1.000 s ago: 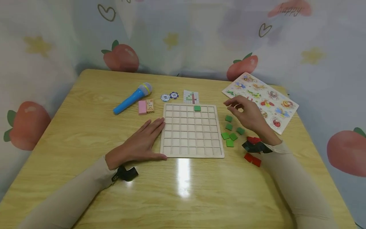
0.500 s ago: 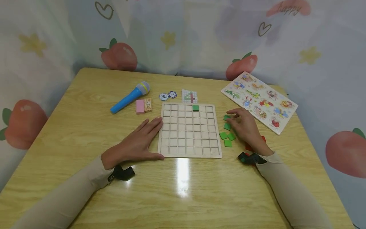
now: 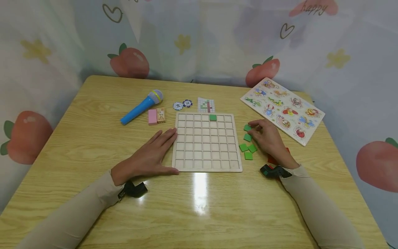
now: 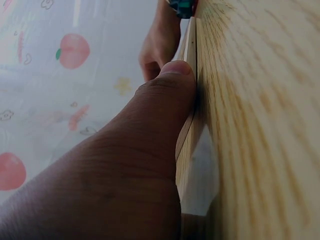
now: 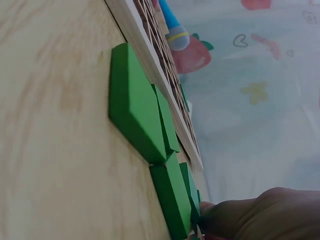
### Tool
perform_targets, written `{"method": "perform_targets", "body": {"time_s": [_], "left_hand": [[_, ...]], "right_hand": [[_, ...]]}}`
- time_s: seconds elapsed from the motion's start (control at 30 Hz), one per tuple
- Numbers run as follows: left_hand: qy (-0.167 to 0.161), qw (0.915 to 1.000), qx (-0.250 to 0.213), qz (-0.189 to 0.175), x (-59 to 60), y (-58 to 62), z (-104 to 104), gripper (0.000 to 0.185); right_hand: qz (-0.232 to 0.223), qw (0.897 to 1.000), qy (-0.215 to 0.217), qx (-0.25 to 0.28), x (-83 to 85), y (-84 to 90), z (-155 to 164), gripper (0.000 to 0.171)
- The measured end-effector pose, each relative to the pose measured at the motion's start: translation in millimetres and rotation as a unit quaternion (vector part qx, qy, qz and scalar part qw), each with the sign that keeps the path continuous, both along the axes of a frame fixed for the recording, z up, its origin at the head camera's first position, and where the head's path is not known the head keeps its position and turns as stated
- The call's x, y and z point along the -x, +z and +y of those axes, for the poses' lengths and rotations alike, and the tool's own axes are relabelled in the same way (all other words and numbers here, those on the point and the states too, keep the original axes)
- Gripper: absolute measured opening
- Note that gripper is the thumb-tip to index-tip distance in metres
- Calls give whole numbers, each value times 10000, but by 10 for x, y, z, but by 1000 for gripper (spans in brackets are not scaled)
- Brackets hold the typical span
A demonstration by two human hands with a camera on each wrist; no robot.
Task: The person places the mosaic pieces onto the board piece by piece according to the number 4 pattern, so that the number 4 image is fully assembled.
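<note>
My left hand (image 3: 149, 157) lies flat along the left side of a wooden grid board (image 3: 203, 164), fingers stretched over its edge. The thumb (image 4: 172, 75) touches the front rim in the left wrist view. One green square tile (image 3: 212, 117) sits in the board's back row. To the right of the board, my right hand (image 3: 267, 138) has thumb and forefinger curled at opposite sides of a green tile (image 3: 247, 127), pinching it at table level. Several loose green tiles (image 5: 135, 100) lie beside this hand. Red tiles (image 3: 272, 159) are partly hidden under the wrist.
Behind the board lies a small pattern card (image 3: 206, 104), with two poker chips (image 3: 182, 104) nearby. A blue toy microphone (image 3: 141, 107) and a small pink box (image 3: 152, 117) lie at the back left. An insect puzzle board (image 3: 283, 110) lies at the back right.
My right hand has come down and towards me from above the tiles, reaching the green tile, and has stayed there. It now covers another green tile. The left hand keeps its place.
</note>
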State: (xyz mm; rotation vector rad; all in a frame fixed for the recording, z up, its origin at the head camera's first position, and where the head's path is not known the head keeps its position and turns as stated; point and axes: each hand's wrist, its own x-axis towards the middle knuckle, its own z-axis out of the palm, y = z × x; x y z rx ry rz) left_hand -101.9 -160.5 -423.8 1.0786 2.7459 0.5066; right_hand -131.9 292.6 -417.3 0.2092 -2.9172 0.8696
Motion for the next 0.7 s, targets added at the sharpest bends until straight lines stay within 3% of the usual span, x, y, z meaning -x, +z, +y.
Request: {"method": "perform_targets", "body": {"time_s": [0.7], "left_hand": [[-11, 10000, 26, 32, 7, -8, -5, 131]], "right_hand": [[-54, 9998, 194, -61, -6, 37, -17, 27]]}}
